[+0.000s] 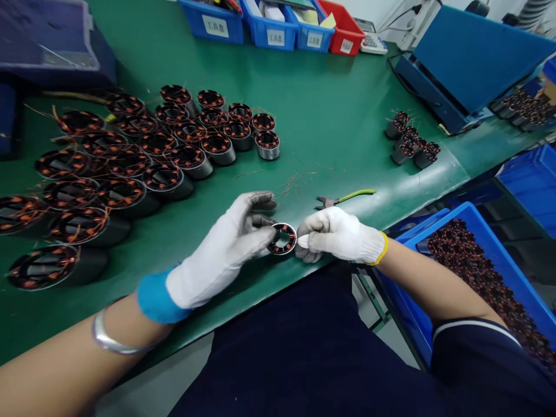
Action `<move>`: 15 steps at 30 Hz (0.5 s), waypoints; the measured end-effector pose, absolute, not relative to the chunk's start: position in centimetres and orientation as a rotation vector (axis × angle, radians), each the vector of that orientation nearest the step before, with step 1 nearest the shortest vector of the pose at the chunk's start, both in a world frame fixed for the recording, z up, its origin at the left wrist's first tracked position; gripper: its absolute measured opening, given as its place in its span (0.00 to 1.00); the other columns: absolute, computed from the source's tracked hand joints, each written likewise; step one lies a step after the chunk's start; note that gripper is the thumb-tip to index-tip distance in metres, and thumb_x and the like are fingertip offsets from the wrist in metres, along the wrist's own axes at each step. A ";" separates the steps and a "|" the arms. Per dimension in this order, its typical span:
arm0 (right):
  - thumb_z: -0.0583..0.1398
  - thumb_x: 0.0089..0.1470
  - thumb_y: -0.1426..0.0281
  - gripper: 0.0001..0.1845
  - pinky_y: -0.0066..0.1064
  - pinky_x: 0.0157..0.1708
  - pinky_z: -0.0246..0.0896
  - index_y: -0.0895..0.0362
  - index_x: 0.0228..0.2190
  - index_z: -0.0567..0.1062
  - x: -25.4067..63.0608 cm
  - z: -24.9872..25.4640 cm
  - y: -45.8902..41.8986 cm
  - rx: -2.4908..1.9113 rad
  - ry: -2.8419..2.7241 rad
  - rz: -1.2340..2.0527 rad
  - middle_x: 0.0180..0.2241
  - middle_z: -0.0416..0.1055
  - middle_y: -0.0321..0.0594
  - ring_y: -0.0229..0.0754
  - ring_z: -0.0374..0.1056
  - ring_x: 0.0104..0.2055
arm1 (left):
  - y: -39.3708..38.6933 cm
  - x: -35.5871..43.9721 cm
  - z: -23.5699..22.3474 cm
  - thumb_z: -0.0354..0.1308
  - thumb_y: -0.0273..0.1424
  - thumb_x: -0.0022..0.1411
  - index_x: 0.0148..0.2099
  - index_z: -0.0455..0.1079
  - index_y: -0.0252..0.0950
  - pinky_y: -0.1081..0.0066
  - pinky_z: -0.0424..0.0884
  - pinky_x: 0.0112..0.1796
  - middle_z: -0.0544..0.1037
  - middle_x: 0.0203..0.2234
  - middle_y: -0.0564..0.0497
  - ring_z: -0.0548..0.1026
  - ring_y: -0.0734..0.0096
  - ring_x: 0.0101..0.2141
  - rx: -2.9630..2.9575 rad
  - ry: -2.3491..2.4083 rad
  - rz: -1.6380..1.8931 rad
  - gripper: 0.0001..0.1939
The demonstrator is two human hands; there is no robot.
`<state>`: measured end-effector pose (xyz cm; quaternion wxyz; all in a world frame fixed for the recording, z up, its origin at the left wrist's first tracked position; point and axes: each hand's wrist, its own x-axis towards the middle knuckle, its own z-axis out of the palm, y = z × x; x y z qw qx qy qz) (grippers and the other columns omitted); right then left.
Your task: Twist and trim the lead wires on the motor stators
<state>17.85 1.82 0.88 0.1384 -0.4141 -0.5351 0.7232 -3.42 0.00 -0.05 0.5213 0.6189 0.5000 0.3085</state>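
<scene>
A motor stator [283, 238], a metal ring with copper windings inside, is near the table's front edge between my two gloved hands. My left hand [243, 229], in a white glove with a blue cuff, grips its left side, thumb on the rim. My right hand [325, 234], in a white glove with a yellow cuff, is closed at the stator's right side, thumb pressed to the fingers. Whatever is in that pinch is too small to make out. Just beyond my right hand lie wire cutters [345, 198] with a green handle. Cut copper wire bits [297, 180] are scattered on the table.
Many wound stators [163, 176] stand in rows at the left. A small group of them [403, 147] is at the right, near a blue machine [473, 63]. Labelled blue bins [274, 37] and a red bin [346, 45] line the back. A blue crate [469, 211] of stators sits lower right.
</scene>
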 end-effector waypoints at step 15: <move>0.67 0.48 0.62 0.14 0.24 0.24 0.70 0.60 0.28 0.75 19.7 1.4 -0.3 -0.965 -1.228 2.137 0.24 0.75 0.36 0.33 0.72 0.22 | -3.1 -3.8 2.1 0.61 0.26 0.52 0.29 0.67 0.41 0.52 0.72 0.51 0.70 0.57 0.49 0.73 0.53 0.52 2.020 0.840 0.961 0.06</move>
